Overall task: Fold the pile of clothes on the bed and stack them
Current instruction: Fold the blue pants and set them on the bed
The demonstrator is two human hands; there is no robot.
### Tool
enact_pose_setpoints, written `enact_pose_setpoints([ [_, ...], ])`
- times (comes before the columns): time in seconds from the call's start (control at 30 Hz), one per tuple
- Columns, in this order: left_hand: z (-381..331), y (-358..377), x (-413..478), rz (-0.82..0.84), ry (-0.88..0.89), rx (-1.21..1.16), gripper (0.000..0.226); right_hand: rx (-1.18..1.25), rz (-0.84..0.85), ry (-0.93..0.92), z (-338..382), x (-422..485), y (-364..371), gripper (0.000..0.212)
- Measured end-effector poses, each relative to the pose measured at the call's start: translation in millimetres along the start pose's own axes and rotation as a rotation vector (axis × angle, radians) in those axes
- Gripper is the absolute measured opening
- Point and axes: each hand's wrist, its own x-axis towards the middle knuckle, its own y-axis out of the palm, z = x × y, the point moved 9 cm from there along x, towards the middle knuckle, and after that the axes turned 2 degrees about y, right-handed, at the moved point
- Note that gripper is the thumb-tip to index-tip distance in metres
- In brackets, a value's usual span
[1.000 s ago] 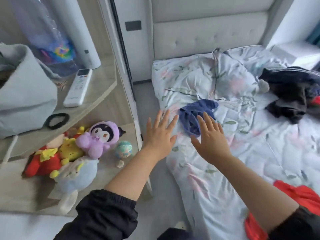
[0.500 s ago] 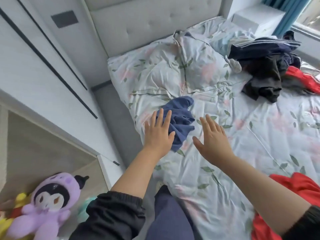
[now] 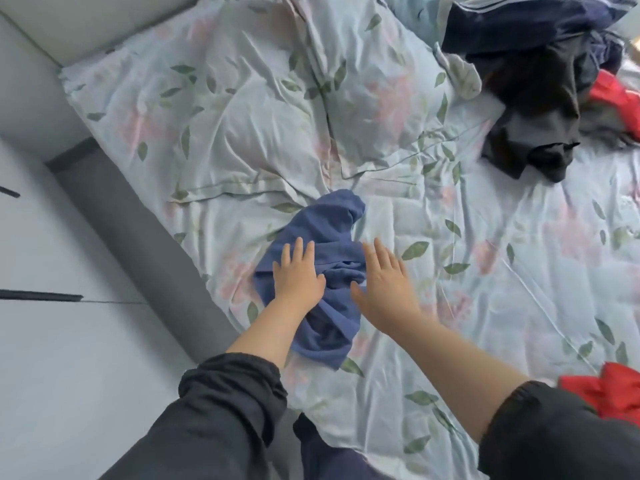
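Observation:
A crumpled blue garment [image 3: 332, 230] lies on the floral bed cover [image 3: 485, 271] near the bed's left side. My left hand [image 3: 298, 271] lies flat on it with straight fingers. My right hand [image 3: 384, 282] is spread open at the garment's right edge, its thumb against the cloth. A heap of dark clothes [image 3: 533, 95] with a navy striped piece and a bit of red sits at the far right. A red garment [image 3: 609, 393] lies at the near right edge.
A floral pillow [image 3: 242, 109] lies by the padded headboard [image 3: 86, 19]. A grey strip of floor [image 3: 149, 237] runs between the bed and white cabinet doors [image 3: 52, 323] on the left.
The view has swung from the shelf side down onto the bed. Both hands moved forward: the left now lies on the blue garment, the right has reached its right edge.

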Motion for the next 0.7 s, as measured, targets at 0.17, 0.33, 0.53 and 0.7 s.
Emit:
enact_pose_setpoints([
  [0.17, 4.5, 54.9, 65.0, 0.15, -0.02, -0.032, 0.102, 0.054, 0.041, 0.085, -31.1, 31.8, 31.6, 0.074],
  [0.33, 15.8, 113.3, 85.6, 0.37, 0.01, -0.009, 0.121, 0.087, 0.069, 0.16, -57.1, 36.2, 58.5, 0.073],
  [0.53, 10.8, 124.9, 81.8, 0.229, 0.067, 0.184, 0.099, 0.125, 0.116, 0.207, -65.8, 25.5, 87.1, 0.072],
  [0.7, -9.9, 94.7, 62.3, 0.161, 0.251, -0.065, 0.014, 0.217, 0.151, 0.196, -69.3, -5.6, 89.8, 0.075],
])
